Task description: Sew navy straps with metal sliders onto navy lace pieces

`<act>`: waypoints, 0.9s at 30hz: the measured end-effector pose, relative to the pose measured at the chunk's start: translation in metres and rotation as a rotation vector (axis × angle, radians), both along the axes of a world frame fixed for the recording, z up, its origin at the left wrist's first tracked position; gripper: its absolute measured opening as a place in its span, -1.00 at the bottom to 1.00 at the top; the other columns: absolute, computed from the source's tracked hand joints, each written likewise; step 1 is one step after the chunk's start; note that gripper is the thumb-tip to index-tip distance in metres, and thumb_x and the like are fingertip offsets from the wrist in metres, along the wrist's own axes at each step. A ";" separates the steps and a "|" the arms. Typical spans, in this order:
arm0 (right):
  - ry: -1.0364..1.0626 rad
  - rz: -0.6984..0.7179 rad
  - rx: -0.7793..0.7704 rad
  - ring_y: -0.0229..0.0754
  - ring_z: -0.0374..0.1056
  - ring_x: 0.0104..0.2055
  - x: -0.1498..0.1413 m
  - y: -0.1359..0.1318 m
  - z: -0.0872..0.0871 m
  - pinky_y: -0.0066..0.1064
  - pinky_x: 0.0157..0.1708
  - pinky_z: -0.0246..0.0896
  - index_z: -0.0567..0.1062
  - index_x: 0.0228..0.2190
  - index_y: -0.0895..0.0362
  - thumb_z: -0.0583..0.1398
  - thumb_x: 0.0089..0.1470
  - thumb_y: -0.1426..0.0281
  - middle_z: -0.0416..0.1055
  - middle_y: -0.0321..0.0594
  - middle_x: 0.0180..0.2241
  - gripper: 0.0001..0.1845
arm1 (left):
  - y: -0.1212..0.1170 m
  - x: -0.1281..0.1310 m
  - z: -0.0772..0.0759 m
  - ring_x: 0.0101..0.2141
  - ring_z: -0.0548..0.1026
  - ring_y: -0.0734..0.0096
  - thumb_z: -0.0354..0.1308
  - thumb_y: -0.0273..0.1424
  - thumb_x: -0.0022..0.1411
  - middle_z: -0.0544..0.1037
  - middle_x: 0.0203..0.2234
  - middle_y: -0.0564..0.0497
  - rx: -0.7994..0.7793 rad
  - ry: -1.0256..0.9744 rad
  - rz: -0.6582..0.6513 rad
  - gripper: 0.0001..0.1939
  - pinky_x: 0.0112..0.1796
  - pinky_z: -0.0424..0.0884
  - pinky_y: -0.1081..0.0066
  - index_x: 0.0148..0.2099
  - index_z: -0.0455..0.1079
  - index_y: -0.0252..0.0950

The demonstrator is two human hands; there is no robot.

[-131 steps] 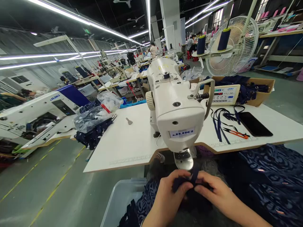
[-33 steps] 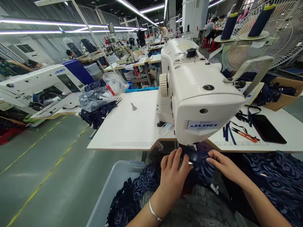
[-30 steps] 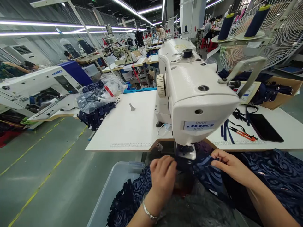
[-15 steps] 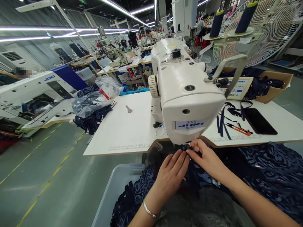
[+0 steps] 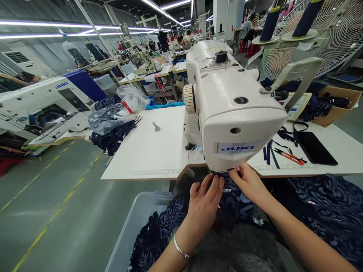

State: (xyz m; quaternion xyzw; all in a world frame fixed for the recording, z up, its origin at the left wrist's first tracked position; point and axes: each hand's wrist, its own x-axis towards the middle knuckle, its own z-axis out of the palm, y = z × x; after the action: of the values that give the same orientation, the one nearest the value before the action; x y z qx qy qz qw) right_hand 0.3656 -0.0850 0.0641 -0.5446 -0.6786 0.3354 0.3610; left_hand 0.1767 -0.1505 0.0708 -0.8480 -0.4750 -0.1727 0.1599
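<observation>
A white JUKI sewing machine [image 5: 238,124] stands in front of me. Its needle area is mostly hidden behind my fingers and the machine head. A navy swirl-patterned garment [image 5: 236,202] hangs from beneath the head toward my lap, a small white label showing low on it. My left hand [image 5: 202,204], with a silver bracelet at the wrist, has its bent fingers on the garment's edge just left of the needle area. From the right, my right hand [image 5: 249,185] pinches the same garment close under the head, its fingertips partly covered.
A clear plastic bin [image 5: 127,230] with navy pieces stands lower left. More patterned fabric [image 5: 326,215] lies at right. On the table are orange thread snips [image 5: 292,156], a black phone [image 5: 317,148], navy straps [image 5: 270,154] and a grey metal piece [image 5: 156,127]. Behind are thread cones [image 5: 269,24] and a fan.
My hands, earlier together on a dark strip in front of the machine, were apart along the garment a second ago. My right hand has since come in under the head, beside my left. The view shifted slightly.
</observation>
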 end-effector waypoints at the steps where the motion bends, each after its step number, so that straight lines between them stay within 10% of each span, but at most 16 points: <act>1: -0.005 -0.004 0.003 -0.19 0.24 -0.40 0.000 0.001 0.000 -0.40 -0.43 0.11 0.24 -0.32 0.04 0.05 0.22 0.20 0.27 -0.34 -0.43 -0.82 | 0.000 0.001 0.000 0.18 0.25 0.32 -0.12 -0.68 0.23 0.43 0.14 -0.02 0.000 -0.001 0.005 -0.43 -0.01 0.12 0.24 0.26 0.24 -0.33; 27: 0.012 -0.106 0.086 -0.22 0.26 -0.41 0.019 0.016 -0.013 -0.42 -0.39 0.18 0.31 -0.41 0.07 0.00 0.24 0.18 0.29 -0.34 -0.47 -0.72 | 0.007 -0.005 -0.010 0.05 0.42 0.18 -0.12 -0.71 0.16 0.50 0.06 -0.08 0.046 -0.131 -0.006 -0.27 0.03 0.13 0.18 0.35 0.09 -0.21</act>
State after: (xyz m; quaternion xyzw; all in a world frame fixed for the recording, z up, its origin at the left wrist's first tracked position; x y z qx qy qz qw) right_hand 0.3841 -0.0691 0.0514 -0.5618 -0.6606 0.2895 0.4053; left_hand 0.1718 -0.1439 0.0604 -0.8324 -0.4777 -0.2390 0.1474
